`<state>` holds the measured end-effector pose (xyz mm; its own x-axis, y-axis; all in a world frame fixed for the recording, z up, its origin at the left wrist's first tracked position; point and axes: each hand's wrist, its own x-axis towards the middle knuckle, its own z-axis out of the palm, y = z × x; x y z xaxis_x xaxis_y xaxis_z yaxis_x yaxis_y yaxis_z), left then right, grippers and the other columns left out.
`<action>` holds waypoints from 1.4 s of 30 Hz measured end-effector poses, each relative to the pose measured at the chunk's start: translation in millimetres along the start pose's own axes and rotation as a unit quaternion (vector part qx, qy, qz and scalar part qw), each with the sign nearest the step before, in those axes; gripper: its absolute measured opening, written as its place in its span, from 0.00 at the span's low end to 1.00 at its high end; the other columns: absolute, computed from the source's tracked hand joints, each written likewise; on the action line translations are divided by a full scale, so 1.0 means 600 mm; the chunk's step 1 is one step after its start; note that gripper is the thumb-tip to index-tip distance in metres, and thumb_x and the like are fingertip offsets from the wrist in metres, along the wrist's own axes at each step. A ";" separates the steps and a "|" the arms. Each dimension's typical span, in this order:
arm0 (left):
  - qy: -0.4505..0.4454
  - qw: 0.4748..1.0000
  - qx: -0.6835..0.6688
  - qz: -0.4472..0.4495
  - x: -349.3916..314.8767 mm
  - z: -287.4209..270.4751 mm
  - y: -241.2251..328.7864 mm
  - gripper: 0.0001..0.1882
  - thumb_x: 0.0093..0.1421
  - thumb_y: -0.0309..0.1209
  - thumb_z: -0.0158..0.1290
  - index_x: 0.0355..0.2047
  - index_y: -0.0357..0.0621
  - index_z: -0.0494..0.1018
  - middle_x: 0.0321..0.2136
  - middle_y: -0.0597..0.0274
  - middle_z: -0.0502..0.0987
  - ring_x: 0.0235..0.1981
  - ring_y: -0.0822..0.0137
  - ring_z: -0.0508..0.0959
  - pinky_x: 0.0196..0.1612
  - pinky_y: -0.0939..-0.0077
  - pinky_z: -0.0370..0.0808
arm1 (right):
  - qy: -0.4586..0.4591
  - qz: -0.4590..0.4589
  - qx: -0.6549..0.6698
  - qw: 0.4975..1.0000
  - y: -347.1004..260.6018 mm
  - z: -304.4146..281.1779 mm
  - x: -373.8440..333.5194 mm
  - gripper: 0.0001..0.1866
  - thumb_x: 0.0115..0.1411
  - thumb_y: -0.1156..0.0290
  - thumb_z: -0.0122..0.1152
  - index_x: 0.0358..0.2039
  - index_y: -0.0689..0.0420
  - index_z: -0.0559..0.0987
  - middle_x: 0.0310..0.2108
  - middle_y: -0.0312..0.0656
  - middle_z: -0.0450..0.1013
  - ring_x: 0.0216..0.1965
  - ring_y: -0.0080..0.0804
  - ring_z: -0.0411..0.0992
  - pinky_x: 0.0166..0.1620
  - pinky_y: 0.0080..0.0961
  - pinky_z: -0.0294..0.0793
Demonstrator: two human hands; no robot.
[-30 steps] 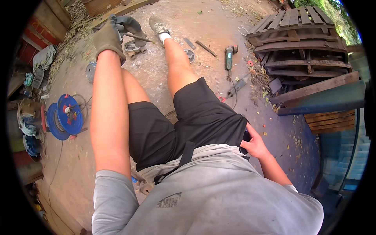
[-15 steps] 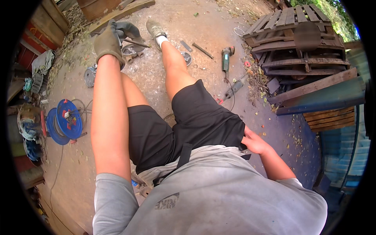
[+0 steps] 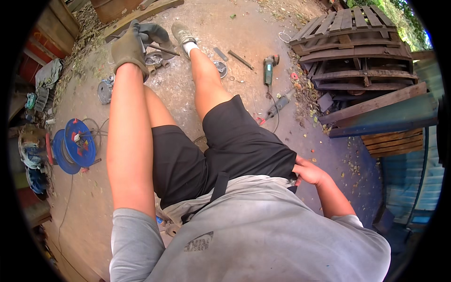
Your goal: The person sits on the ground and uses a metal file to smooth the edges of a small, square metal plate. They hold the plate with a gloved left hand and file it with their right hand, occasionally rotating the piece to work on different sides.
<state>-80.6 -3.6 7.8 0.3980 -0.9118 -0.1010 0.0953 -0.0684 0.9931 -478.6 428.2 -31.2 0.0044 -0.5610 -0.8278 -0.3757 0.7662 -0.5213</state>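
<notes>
Wooden beam beyond gloved left hand

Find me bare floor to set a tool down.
Bare-looking: the floor between blue cable reel and left sleeve; also up top between right shoe and stacked pallets. Crowded: around the gloved left hand (metal parts), and right of the right leg: metal bar, angle grinder, grey power tool.

Bright, diffuse daylight, with the fisheye view ringed in black.
Foliage at two o'clock glares nearly white in patches; the floor is palest toward twelve, dimmer and bluish near four. Shadows are soft. Clutter at nine o'clock looks dark and smeared, the pallets at two bow with distortion.
</notes>
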 end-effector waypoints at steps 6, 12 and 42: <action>0.015 1.000 -0.019 -0.002 0.008 0.003 -0.008 0.22 0.68 0.45 0.66 0.21 0.45 0.79 0.18 0.66 0.78 0.16 0.73 0.72 0.21 0.75 0.65 | 0.041 -0.055 0.063 0.996 -0.007 -0.005 -0.007 0.37 0.70 0.48 0.63 0.72 0.55 0.68 0.57 0.43 0.78 0.49 0.28 0.78 0.30 0.25 0.79; 0.003 1.000 -0.002 0.013 0.021 -0.001 -0.011 0.19 0.69 0.44 0.63 0.27 0.43 0.83 0.21 0.63 0.82 0.20 0.71 0.73 0.27 0.72 0.67 | 0.118 -0.111 -0.096 0.982 0.088 0.066 0.062 0.33 0.73 0.53 0.56 0.71 0.59 0.69 0.65 0.53 0.76 0.69 0.52 0.71 0.70 0.38 0.68; -0.037 0.998 -0.033 0.037 0.011 -0.012 -0.008 0.14 0.68 0.42 0.65 0.28 0.49 0.83 0.17 0.70 0.77 0.14 0.76 0.68 0.19 0.76 0.60 | 0.348 -0.278 -0.061 0.893 0.114 0.072 0.074 0.23 0.61 0.78 0.71 0.58 0.59 0.81 0.51 0.41 0.82 0.48 0.31 0.80 0.53 0.28 0.80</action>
<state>-72.1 -6.3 2.3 0.3379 -0.9409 -0.0207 0.1288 0.0245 0.9914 -464.1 469.3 -112.9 -0.3394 -0.9356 -0.0971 -0.5924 0.2928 -0.7506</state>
